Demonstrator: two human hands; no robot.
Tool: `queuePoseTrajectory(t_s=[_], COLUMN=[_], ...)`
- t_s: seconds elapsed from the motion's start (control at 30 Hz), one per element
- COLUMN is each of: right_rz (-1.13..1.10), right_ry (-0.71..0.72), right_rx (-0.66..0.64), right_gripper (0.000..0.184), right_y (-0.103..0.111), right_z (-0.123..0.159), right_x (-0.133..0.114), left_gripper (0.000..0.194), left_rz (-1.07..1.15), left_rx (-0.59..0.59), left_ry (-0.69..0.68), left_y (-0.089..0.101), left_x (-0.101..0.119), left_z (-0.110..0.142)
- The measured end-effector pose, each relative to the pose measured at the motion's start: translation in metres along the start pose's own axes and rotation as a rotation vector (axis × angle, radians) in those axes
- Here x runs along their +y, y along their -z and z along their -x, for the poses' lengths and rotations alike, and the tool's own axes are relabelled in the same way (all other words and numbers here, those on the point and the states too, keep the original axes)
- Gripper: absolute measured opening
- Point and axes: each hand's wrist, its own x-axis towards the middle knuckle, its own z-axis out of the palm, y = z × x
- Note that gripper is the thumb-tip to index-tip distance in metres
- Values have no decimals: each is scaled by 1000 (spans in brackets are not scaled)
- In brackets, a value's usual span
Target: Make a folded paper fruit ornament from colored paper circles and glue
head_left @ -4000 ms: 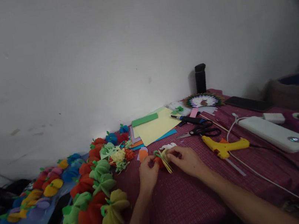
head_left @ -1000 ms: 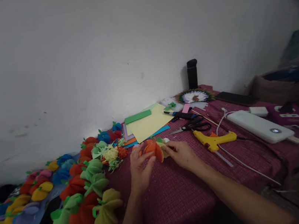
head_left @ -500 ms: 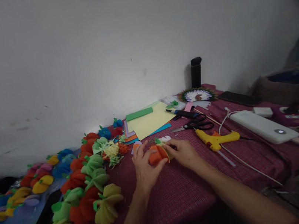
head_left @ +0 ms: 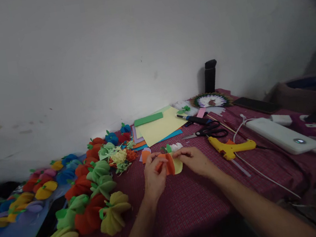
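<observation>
Between my two hands is a curved orange paper piece (head_left: 169, 165), held a little above the cloth. My left hand (head_left: 155, 176) grips its left side, with thumb and fingers closed on it. My right hand (head_left: 193, 161) pinches at its upper right edge. A pale yellow rounded piece (head_left: 178, 166) shows just right of the orange one; whether the two are joined I cannot tell. Behind the hands are a small green leaf shape (head_left: 168, 148) and a crumpled white bit (head_left: 176, 146). Beside my left fingers lies an orange and lilac scrap (head_left: 146, 153).
Many-coloured paper pumpkins (head_left: 80, 185) crowd the left. Paper sheets (head_left: 159, 128) and shredded paper (head_left: 119, 158) lie behind. To the right are black scissors (head_left: 211, 129), a utility knife (head_left: 195, 119), a yellow glue gun (head_left: 230, 147), a white power bank (head_left: 282, 135) and cables.
My left fingers have shifted on the orange piece, and it has turned so that its band stands more upright. My right hand still pinches near its edge. The view has shifted slightly.
</observation>
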Motion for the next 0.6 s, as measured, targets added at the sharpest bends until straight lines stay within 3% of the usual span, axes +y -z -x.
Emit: queuePoseTrajectory(t_s=[0.6], right_rz=[-87], right_ry=[4], right_rx=[-141], right_gripper=[30], right_y=[0], right_z=[1], right_x=[0], left_gripper=[19], left_rz=[66], left_rx=[27], left_ry=[19], left_y=[1], left_x=[1], left_z=[0])
